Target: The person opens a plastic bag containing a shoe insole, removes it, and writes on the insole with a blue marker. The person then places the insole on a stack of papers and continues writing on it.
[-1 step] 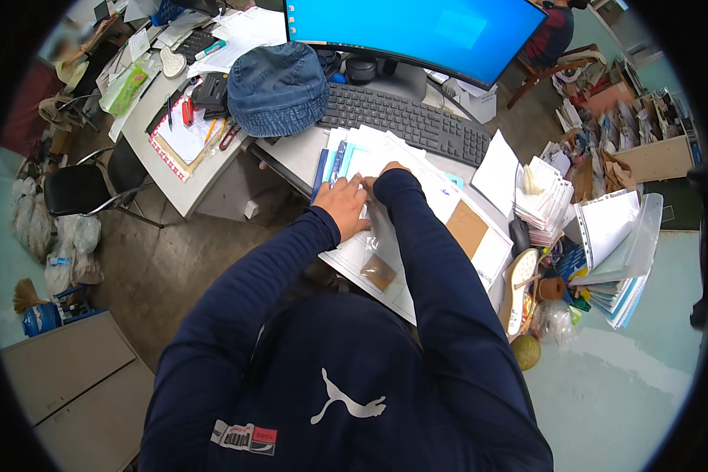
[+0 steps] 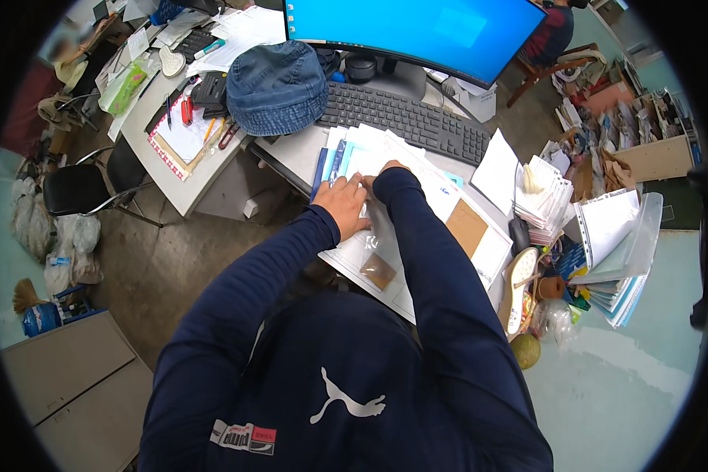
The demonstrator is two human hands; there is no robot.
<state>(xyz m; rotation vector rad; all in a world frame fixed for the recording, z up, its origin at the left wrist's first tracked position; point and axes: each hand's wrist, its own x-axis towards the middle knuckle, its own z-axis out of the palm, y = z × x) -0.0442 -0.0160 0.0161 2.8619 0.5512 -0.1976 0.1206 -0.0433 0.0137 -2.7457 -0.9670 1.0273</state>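
My left hand (image 2: 340, 208) lies over a clear plastic bag (image 2: 382, 236), fingers spread and thumb reaching toward the bag's side. Through the bag's near end shows a small brown rectangle (image 2: 378, 272); whether it is inside or beneath, I cannot tell. Just right of it, my right hand (image 2: 393, 166) rests at the far part of the papers, its fingers mostly hidden by the dark blue cuff. Under both hands spreads a pile of white papers (image 2: 425, 182), with a blue folder (image 2: 320, 169) at its left edge and a brown card (image 2: 466, 229) to the right.
Beyond the papers are a black keyboard (image 2: 405, 118), a lit monitor (image 2: 409, 31) and a denim bucket hat (image 2: 278, 90). On the right stand stacked papers (image 2: 549, 193), a sandal (image 2: 521, 291) and a clear folder (image 2: 629, 236). A black chair (image 2: 77, 189) is at left.
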